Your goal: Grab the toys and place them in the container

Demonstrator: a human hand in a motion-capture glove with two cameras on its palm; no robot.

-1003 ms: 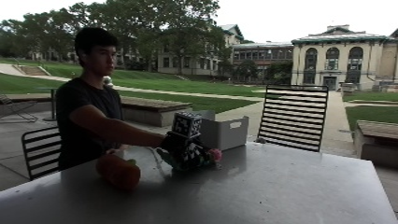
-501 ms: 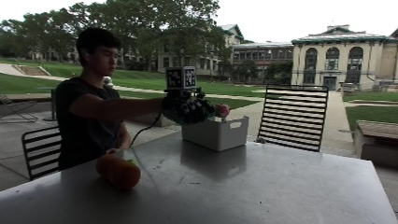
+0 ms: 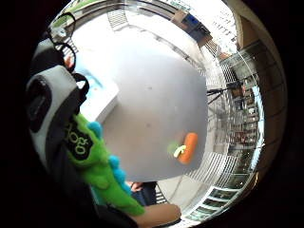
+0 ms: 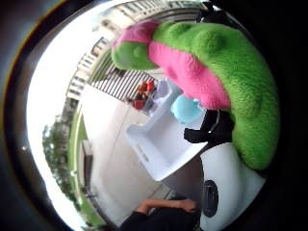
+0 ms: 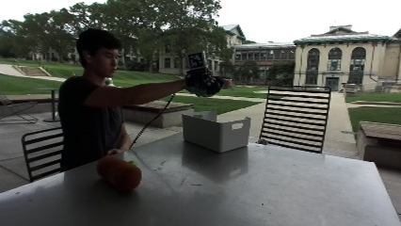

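My gloved right hand (image 5: 202, 83) is raised high above the white container (image 5: 216, 132) at the far side of the table (image 5: 263, 188). It grips a green and pink plush toy (image 4: 211, 62), which fills much of the thumb side palm view; its green body (image 3: 97, 164) also shows beside the glove. The open container (image 4: 163, 139) lies below the palm, with a light blue thing (image 4: 186, 109) in it. An orange plush carrot (image 5: 119, 173) lies on the table near the person; it shows again as the carrot (image 3: 187, 148) with a green top.
A black slatted chair (image 5: 296, 117) stands behind the table's far edge, and another chair (image 5: 43, 153) holds the person. The bare left hand (image 5: 115, 151) rests at the table's near edge. Grey table surface spreads to the right of the container.
The right hand has lifted the plush toy from the table surface up and across, first to just above the container, now higher above it. The carrot has stayed in place.
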